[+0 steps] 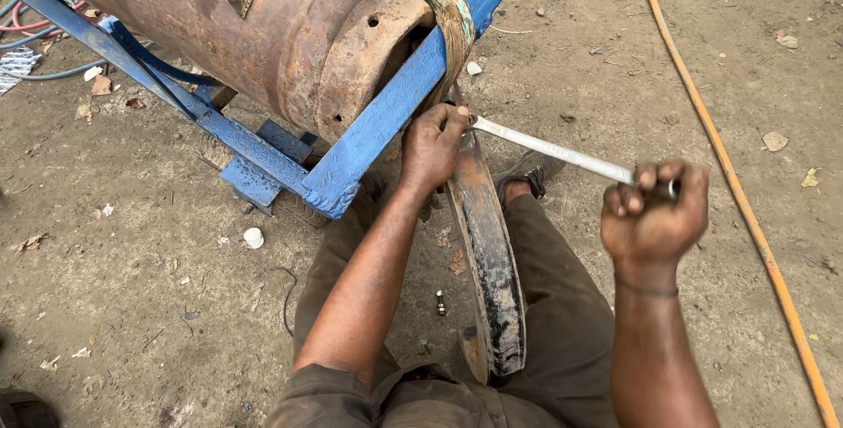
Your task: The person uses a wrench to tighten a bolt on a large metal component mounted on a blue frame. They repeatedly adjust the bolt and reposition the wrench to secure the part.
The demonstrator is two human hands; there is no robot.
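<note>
Right hand [654, 217] fisted around spanner [553, 151] end, right of wheel [487, 252]. Left hand [432, 145] clamped on wheel top, beside blue frame [386, 112], under rusty drum [290, 33].

We cannot see where the wrench's [562, 154] head meets the wheel [487, 252]: the left hand [432, 145] covers it. The rusty cylinder [263, 24] and orange hose [746, 208] run beyond the frame's edges.

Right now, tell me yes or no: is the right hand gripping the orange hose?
No, the right hand is clenched on the end of the metal wrench, while the orange hose lies apart on the ground.
</note>
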